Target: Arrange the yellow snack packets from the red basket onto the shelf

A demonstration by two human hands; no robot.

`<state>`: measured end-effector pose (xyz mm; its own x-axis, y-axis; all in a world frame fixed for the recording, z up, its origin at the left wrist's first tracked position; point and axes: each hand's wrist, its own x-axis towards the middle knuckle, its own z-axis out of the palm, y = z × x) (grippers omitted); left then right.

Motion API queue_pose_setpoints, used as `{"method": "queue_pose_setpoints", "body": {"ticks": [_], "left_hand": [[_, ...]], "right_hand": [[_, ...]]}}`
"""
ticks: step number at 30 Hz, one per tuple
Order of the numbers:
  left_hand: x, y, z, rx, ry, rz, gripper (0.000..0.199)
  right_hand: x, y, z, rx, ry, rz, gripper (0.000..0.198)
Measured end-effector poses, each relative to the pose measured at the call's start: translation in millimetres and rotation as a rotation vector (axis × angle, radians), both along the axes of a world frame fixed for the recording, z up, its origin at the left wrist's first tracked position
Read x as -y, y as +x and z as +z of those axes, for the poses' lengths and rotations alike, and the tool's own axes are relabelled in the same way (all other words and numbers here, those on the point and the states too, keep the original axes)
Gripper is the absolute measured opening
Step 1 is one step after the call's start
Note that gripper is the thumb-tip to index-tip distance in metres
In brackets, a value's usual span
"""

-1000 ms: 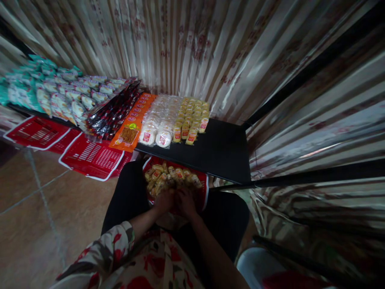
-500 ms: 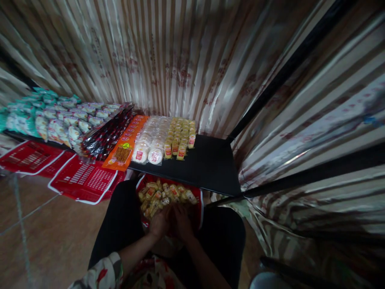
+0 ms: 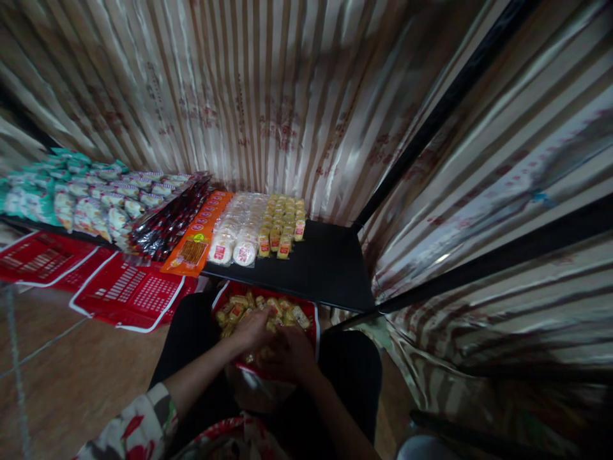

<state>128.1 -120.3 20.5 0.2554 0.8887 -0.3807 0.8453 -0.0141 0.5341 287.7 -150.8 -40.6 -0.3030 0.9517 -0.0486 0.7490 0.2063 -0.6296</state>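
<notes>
A red basket (image 3: 317,329) with a white rim sits between my knees, holding many small yellow wrapped snacks (image 3: 238,309). My left hand (image 3: 252,328) reaches in over the snacks from the left, its fingers angled to the right and their tips lost among the packets. Close beside it, my right hand (image 3: 295,350) is low in the basket at the right. Shadow hides its fingers and anything they may hold.
A black shelf (image 3: 330,267) ahead carries rows of yellow snacks (image 3: 283,225), round white packs (image 3: 245,251), an orange packet (image 3: 195,246), dark packets (image 3: 165,223) and green-white bags (image 3: 36,191). Red baskets (image 3: 131,291) stand at left. Black poles (image 3: 440,118) and a striped curtain (image 3: 272,83) enclose the space.
My hands, together low in the basket before, have moved apart. The left has gone up and forward onto the snacks; the right has shifted slightly right. The view has shifted a little.
</notes>
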Motion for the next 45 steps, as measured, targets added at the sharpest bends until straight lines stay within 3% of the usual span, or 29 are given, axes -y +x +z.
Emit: {"method": "queue_pose_setpoints", "body": {"ticks": [6,13,20,27,31,45], "left_hand": [[-17,8,5.3,0.167,0.105,-0.021,0.055],[-36,28,11.7,0.578,0.122,0.19,0.049],[-43,51,9.6,0.823,0.228,0.347,0.04],[-48,69,21.9,0.696,0.467,0.334,0.029],[-63,82,22.2,0.697,0.405,0.275,0.027],[-122,110,0.0,0.737,0.224,0.339,0.047]], "right_hand": [[-13,12,5,-0.201,0.055,-0.13,0.026],[-28,15,22,-0.623,-0.127,-0.366,0.039],[-49,28,41,-0.715,-0.091,-0.432,0.038],[-91,43,47,-0.739,-0.028,-0.52,0.047],[-120,48,46,-0.684,0.025,-0.553,0.046],[-208,53,20,-0.46,0.14,-0.566,0.039]]}}
